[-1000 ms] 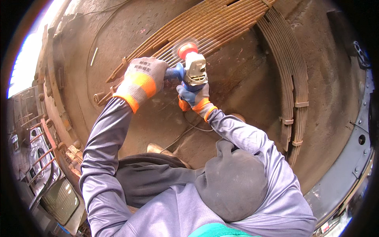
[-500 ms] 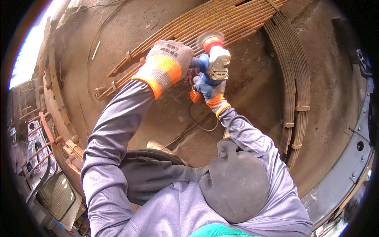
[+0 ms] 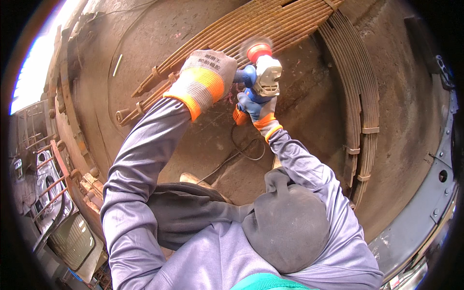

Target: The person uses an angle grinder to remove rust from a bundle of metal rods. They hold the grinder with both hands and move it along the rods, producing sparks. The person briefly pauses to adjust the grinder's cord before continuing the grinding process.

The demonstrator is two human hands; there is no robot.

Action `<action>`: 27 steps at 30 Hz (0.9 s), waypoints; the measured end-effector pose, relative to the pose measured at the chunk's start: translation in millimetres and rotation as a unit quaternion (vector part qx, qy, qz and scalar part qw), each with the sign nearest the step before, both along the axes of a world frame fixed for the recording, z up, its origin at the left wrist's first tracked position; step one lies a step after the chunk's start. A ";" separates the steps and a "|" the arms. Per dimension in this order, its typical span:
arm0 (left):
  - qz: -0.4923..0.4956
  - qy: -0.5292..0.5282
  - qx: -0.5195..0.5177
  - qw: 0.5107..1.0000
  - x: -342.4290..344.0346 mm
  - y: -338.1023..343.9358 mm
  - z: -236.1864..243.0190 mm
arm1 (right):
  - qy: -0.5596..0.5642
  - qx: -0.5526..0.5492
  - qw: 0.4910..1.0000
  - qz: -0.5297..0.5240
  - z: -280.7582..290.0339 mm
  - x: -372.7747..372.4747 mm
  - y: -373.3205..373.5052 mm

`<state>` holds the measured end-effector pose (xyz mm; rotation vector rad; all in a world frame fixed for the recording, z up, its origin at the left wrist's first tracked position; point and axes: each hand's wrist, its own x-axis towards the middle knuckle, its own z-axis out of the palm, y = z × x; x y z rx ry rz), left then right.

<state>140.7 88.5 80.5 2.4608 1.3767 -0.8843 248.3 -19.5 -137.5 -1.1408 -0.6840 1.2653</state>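
Both my gloved hands hold an angle grinder (image 3: 267, 77) with a pale metal gear head and a blue body. My left hand (image 3: 207, 72) is wrapped round its blue side handle. Farther back on the body, my right hand (image 3: 258, 108) grips the grinder, its fingers partly hidden. At the tool's far end a red-orange cup-shaped wheel (image 3: 259, 51) looks blurred by spinning. It is over the near edge of a rusty stack of leaf springs (image 3: 241, 29); whether it touches the metal I cannot tell.
A second leaf spring stack (image 3: 355, 87) curves along the right. The grinder's cord (image 3: 227, 162) loops on the brown floor near my shoe (image 3: 198, 180). A grey riveted steel beam (image 3: 425, 212) borders the right; rusty racks and metal parts (image 3: 53, 188) crowd the left.
Almost everything keeps its place. The leaf springs appear shifted very slightly left in the picture, while both hands keep their hold on the grinder.
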 end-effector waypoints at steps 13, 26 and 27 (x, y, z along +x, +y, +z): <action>0.009 0.002 -0.007 1.000 -14.4 -5.6 4.1 | -0.055 0.035 0.998 0.002 2.6 -16.5 -8.0; 0.020 0.007 0.001 1.000 -36.1 -18.4 -2.3 | -0.020 -0.005 0.999 0.030 -4.3 -37.2 -24.9; 0.020 0.011 0.004 1.000 -37.7 -18.6 -1.4 | 0.005 -0.008 1.000 0.029 -1.8 -41.2 -24.9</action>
